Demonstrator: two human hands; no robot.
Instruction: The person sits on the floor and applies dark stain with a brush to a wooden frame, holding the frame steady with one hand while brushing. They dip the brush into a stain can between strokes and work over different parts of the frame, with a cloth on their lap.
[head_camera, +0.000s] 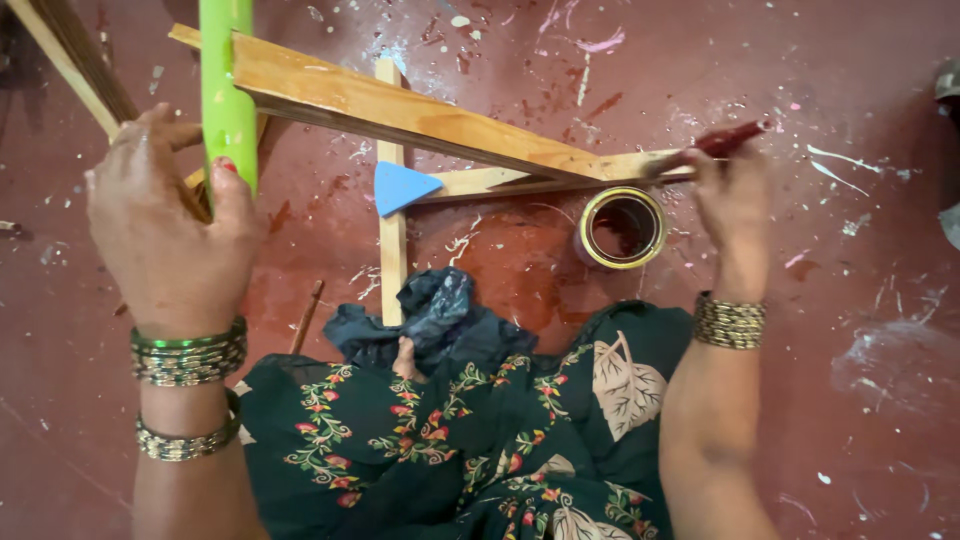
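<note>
Two hands at work on a wooden frame (400, 105) lying on the red floor (870, 260).

Right hand (733, 195), fingers clamped on a paintbrush (715, 143), sets the bristles on the frame's right corner; left hand (170, 225) grips a green tube (227, 90) at the frame's left end. Just below that right corner stands an open tin (621, 227) holding dark red-brown liquid. A careless wrist could tip it, or drips might stain the dark cloth (435, 315) near the frame's lower bar.

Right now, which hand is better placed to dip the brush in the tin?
Right. The right hand already holds the brush, just above the open tin; the left hand grips the green pole.
</note>
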